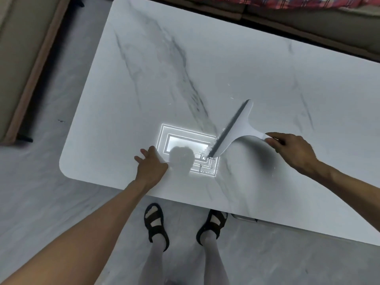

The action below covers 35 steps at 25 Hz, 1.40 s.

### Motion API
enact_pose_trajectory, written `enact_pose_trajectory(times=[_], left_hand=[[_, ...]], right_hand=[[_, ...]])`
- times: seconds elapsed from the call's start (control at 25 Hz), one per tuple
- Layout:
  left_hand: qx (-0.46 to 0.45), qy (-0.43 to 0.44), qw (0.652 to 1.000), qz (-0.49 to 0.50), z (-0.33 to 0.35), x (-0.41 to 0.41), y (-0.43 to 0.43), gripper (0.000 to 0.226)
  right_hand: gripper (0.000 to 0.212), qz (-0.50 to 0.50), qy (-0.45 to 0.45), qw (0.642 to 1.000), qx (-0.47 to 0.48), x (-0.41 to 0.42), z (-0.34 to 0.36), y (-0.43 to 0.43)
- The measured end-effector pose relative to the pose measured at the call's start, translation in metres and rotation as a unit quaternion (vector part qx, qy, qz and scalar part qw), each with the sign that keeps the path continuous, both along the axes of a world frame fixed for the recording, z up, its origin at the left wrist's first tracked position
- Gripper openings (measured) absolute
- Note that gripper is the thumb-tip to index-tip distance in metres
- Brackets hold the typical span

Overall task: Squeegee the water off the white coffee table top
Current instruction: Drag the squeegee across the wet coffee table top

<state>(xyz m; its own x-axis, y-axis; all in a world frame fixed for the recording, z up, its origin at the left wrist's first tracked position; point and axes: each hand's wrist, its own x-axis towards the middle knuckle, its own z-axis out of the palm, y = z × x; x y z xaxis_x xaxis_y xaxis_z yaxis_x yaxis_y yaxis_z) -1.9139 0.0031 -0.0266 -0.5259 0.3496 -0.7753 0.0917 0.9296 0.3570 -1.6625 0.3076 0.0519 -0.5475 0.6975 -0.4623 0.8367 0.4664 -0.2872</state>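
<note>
The white coffee table top (236, 64) has grey marble veins and fills most of the view. My right hand (294, 150) grips the handle of a white squeegee (236, 130). Its dark blade rests on the table, running diagonally from upper right to lower left. Small water drops sit along the blade's left side (207, 150). My left hand (150, 166) lies flat on the table near the front edge, fingers apart, holding nothing. A bright rectangular ceiling-light reflection (185, 140) shows between my two hands.
A beige sofa (18, 58) stands to the left of the table, and another sofa with a plaid cloth (287, 2) runs along the far side. My feet in black sandals (156, 223) stand on the grey floor at the table's front edge.
</note>
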Motion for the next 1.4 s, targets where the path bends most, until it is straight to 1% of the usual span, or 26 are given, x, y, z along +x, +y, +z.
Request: enact_pose_trajectory(times=[0.08,0.12,0.2,0.24,0.32,0.4,0.44,0.48,0.56,0.64,0.68,0.8,0.88,0.96,1.04,1.12,1.16,1.28,1.36,1.4], left_hand=[[0.01,0.014,1.0,0.013,0.004,-0.001,-0.004,0.063],[0.016,0.032,0.999,0.033,0.005,-0.003,-0.007,0.062],[0.04,0.075,0.991,0.103,0.011,-0.009,-0.019,0.058],[0.052,0.097,0.986,0.123,0.014,-0.01,-0.026,0.056],[0.059,0.131,0.982,0.12,0.018,-0.007,-0.04,0.055],[0.053,0.144,0.981,0.12,0.019,0.004,-0.051,0.056],[0.048,0.139,0.982,0.12,0.02,0.011,-0.055,0.057],[0.046,0.13,0.985,0.108,0.02,0.018,-0.058,0.057],[0.06,0.118,0.991,0.032,0.017,0.033,-0.06,0.054],[0.063,0.115,0.99,-0.053,0.013,0.048,-0.054,0.055],[0.056,0.111,0.989,-0.076,0.011,0.055,-0.049,0.058],[0.021,0.093,0.99,-0.103,0.009,0.066,-0.03,0.059],[-0.004,0.062,0.993,-0.105,0.009,0.066,-0.019,0.061],[-0.001,0.068,0.995,-0.074,0.011,0.061,-0.016,0.06],[0.021,0.12,0.992,0.016,0.02,0.052,-0.022,0.048],[0.036,0.177,0.978,0.103,0.029,0.041,-0.037,0.033],[0.041,0.2,0.971,0.122,0.031,0.034,-0.046,0.027],[0.066,0.238,0.959,0.137,0.036,0.011,-0.075,0.017],[0.074,0.237,0.956,0.157,0.038,-0.005,-0.094,0.01],[0.075,0.235,0.955,0.164,0.038,-0.011,-0.102,0.011]], right_hand=[[0.043,0.019,0.028,0.999,-0.001,-0.005,0.003,-0.015],[0.041,0.046,0.035,0.998,-0.002,-0.014,0.003,-0.028],[0.036,0.136,0.033,0.99,-0.017,-0.035,-0.006,-0.063],[0.035,0.193,0.034,0.98,-0.03,-0.047,-0.013,-0.084],[0.036,0.294,0.042,0.953,-0.06,-0.065,-0.027,-0.129],[0.037,0.359,0.035,0.929,-0.085,-0.073,-0.039,-0.167],[0.037,0.376,0.026,0.922,-0.093,-0.074,-0.043,-0.178],[0.037,0.382,0.018,0.919,-0.095,-0.072,-0.046,-0.182],[0.035,0.377,0.009,0.922,-0.085,-0.06,-0.047,-0.169],[0.035,0.362,-0.008,0.93,-0.068,-0.039,-0.041,-0.138],[0.035,0.347,-0.02,0.936,-0.058,-0.025,-0.037,-0.119],[0.036,0.289,-0.065,0.955,-0.017,0.021,-0.021,-0.059],[0.038,0.26,-0.09,0.961,0.037,0.045,-0.01,-0.028],[0.045,0.252,-0.078,0.961,0.081,0.056,0.0,-0.016],[0.048,0.268,-0.052,0.959,0.079,0.046,0.006,-0.03],[0.045,0.307,-0.022,0.951,0.03,0.014,0.002,-0.068],[0.042,0.33,-0.001,0.944,-0.004,-0.008,-0.004,-0.093],[0.038,0.392,0.018,0.916,-0.087,-0.08,-0.024,-0.175],[0.039,0.421,0.026,0.901,-0.1,-0.121,-0.035,-0.217],[0.04,0.435,0.028,0.895,-0.095,-0.135,-0.039,-0.231]])
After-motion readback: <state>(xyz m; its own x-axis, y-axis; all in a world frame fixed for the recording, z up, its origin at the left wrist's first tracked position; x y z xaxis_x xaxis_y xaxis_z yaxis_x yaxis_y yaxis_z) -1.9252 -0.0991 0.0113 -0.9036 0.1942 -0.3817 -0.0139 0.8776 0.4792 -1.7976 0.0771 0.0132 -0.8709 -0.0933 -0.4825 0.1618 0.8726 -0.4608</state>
